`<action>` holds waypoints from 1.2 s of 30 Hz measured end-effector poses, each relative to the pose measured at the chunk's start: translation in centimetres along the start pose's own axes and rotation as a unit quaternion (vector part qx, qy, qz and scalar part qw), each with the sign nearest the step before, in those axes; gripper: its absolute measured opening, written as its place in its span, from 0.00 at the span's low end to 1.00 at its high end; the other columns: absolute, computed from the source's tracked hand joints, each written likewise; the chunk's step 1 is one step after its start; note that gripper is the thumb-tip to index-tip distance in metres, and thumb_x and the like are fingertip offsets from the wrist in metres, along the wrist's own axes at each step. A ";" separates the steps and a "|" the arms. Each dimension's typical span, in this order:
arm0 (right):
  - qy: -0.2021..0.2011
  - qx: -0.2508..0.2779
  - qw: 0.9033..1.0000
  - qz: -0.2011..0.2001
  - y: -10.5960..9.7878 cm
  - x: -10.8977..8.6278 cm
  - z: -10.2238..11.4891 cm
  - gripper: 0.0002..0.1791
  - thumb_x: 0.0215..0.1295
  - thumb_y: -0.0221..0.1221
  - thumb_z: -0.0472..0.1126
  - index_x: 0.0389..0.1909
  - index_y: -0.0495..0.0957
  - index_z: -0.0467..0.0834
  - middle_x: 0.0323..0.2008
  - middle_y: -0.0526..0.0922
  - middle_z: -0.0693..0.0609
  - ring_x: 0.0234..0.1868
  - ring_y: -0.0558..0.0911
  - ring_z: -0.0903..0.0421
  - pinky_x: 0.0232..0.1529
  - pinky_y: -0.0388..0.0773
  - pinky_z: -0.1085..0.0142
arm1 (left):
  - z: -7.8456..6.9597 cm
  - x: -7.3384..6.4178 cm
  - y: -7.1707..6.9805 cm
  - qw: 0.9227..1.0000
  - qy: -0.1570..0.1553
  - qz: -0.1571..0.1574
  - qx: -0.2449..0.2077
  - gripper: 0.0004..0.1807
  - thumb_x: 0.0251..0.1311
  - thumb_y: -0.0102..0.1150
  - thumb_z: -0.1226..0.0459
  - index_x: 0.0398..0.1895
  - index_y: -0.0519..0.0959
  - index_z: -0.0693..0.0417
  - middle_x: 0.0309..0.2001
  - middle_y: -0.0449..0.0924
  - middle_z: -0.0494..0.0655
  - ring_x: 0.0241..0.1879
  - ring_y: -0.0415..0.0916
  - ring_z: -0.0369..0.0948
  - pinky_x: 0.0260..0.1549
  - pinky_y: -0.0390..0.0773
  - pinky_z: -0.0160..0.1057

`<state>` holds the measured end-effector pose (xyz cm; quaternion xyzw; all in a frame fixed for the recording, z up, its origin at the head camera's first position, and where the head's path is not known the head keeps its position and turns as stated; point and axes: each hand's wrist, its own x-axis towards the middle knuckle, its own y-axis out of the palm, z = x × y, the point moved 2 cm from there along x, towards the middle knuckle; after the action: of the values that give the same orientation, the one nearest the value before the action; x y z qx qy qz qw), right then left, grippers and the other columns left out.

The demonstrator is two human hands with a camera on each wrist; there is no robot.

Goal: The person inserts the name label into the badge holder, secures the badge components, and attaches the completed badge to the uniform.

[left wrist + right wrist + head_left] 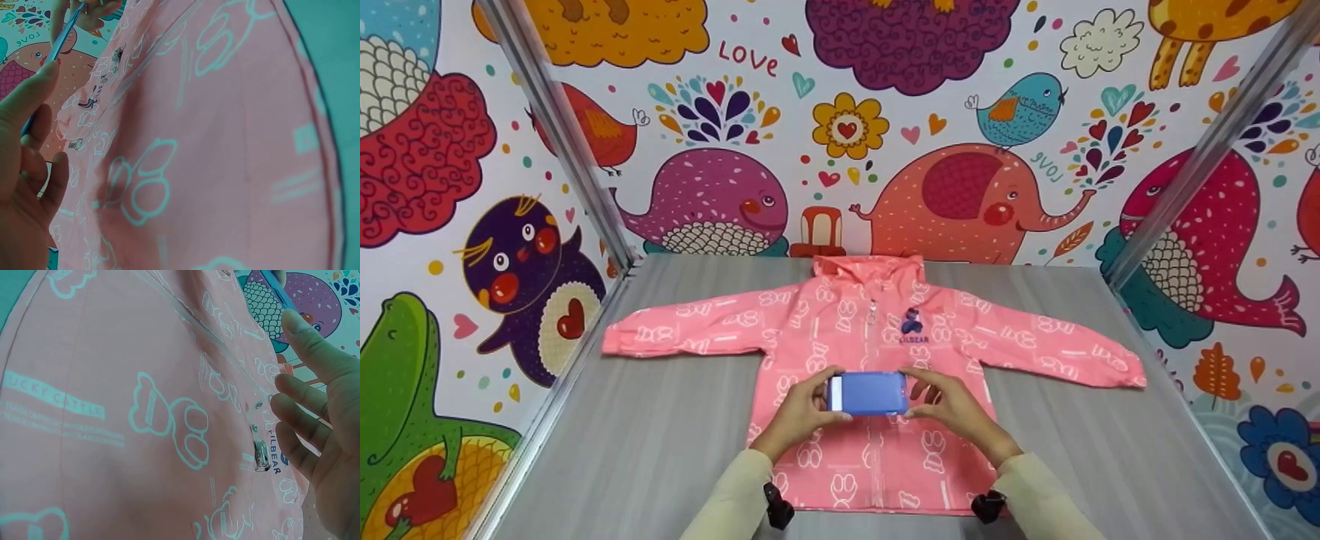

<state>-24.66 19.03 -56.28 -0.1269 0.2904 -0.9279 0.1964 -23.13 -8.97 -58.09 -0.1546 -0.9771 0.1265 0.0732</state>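
Pink jacket (840,345), "UCKY CATTLE" lettering (53,395), left hand (801,406) and right hand (958,405) pinching blue phone (874,394)

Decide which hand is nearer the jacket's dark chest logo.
Right. In the head view, the right hand is just below the logo; the left hand is below and farther left.

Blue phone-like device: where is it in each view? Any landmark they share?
Head: blue device just below centre, broad face showing.
Left wrist: blue device upper left, edge-on, a thin strip.
Right wrist: blue device top, right of centre, edge-on.
Shared landmark: dark lettering on the pink jacket.
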 end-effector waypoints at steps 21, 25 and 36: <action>0.011 -0.018 1.000 -0.006 1.0 0.4 0.5 0.37 0.51 0.72 0.51 0.65 0.74 0.54 0.33 0.83 0.50 0.29 0.78 0.59 0.32 0.77 0.71 | -0.5 0.0 0.5 1.000 0.006 0.007 -0.008 0.41 0.46 0.76 0.65 0.67 0.70 0.52 0.60 0.77 0.64 0.49 0.83 0.52 0.47 0.84 0.37; 0.009 -0.017 1.000 -0.006 1.0 0.3 0.5 0.37 0.51 0.72 0.51 0.65 0.74 0.54 0.33 0.83 0.51 0.29 0.78 0.60 0.33 0.77 0.71 | -0.5 0.0 0.5 1.000 0.000 0.008 -0.012 0.42 0.46 0.76 0.64 0.68 0.70 0.52 0.61 0.76 0.64 0.50 0.83 0.53 0.48 0.84 0.36; -0.004 -0.014 1.000 -0.007 1.1 0.5 0.5 0.38 0.51 0.73 0.48 0.65 0.74 0.46 0.32 0.84 0.49 0.28 0.77 0.63 0.32 0.77 0.71 | -0.3 0.1 0.5 1.000 -0.013 0.008 -0.019 0.41 0.46 0.75 0.64 0.68 0.70 0.47 0.64 0.73 0.65 0.55 0.80 0.56 0.53 0.82 0.42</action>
<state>-24.61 17.69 -56.44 -0.1354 0.3013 -0.9247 0.1892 -23.02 -8.38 -57.96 -0.1617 -0.9790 0.1108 0.0568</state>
